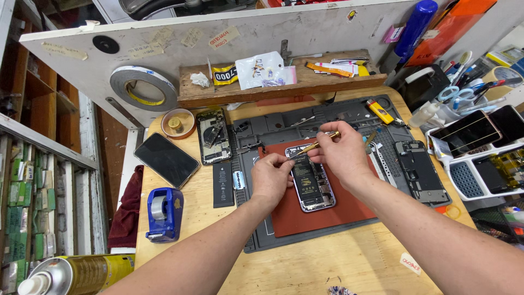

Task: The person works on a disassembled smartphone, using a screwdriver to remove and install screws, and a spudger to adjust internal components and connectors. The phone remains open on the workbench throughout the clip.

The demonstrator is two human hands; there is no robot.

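Opened phone [312,183], its back off and battery showing, lies on a red mat [305,218] over the grey work mat [273,131] on the wooden tabletop [327,262], so a nudge from either forearm could, I judge, slide it off line. Left hand [271,177] steadies its upper left edge with curled fingers, while right hand [341,150] has its fingers closed on a gold screwdriver [316,145]; if that tip slips, it may scratch the board or flick a tiny screw away.
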